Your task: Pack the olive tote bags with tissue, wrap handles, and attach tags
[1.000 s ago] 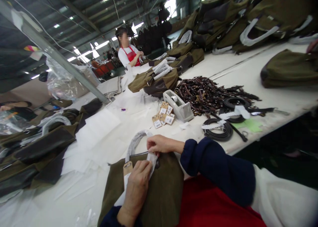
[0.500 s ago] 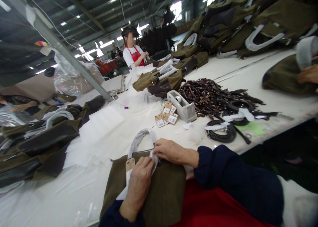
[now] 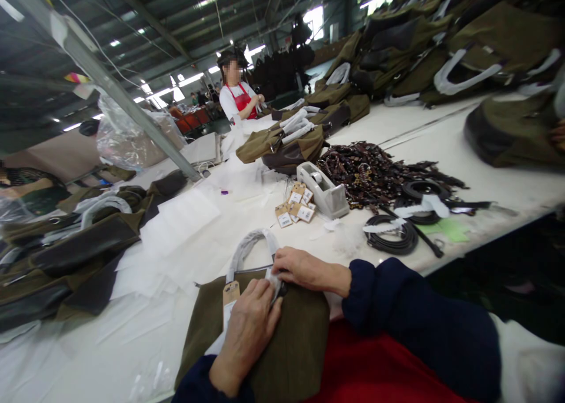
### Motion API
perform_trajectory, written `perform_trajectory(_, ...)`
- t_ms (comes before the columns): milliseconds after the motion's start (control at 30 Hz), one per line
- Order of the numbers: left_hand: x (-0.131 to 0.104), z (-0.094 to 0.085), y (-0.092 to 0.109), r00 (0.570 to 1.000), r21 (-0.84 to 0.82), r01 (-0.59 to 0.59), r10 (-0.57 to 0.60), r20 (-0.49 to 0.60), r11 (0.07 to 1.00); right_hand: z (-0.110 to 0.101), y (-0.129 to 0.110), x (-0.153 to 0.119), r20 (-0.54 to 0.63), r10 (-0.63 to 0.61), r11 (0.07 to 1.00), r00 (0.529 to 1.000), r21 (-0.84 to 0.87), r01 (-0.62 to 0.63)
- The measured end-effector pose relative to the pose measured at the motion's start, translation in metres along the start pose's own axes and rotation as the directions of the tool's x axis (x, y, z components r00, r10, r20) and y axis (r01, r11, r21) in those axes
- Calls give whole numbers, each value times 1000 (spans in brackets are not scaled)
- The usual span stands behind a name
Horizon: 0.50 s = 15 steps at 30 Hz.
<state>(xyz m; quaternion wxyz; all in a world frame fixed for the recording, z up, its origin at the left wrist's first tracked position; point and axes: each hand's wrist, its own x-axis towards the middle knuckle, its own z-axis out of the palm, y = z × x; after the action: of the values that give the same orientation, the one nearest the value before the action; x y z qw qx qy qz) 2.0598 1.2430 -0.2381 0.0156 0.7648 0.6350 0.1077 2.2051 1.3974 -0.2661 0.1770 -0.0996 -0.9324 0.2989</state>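
White table (image 3: 441, 138), olive bag (image 3: 298, 338) beneath hands (image 3: 248, 323)

Left grip (image 3: 251, 320) touches, right grip (image 3: 302, 267) pinches wrapped handle (image 3: 233, 260) of olive bag (image 3: 302, 338); tag (image 3: 230, 296) beside left grip, tape dispenser (image 3: 325, 192) beyond right.

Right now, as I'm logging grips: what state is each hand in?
Left hand: fingers bent over the olive bag at one end of the wrapped handle; grip cannot be told.
Right hand: fingers bent at that end; pinch unclear.

One head-worn view, aslant, from close above the white table (image 3: 485, 179), forward and down
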Motion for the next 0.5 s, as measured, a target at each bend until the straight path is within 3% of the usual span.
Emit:
perform_trajectory(167, 4, -8, 2, 999, 56, 18, -20, 32, 998, 1, 3, 2, 8, 12, 1000, 1000, 25, -12)
perform_trajectory(367, 13, -1, 6, 993, 378, -114, 88, 84, 919, 3, 5, 5, 10, -1, 1000, 1000, 26, 1)
perform_trajectory(500, 14, -5, 4, 997, 345, -82, 74, 35, 935, 0, 4, 3, 15, -14, 1000, 1000, 17, 14)
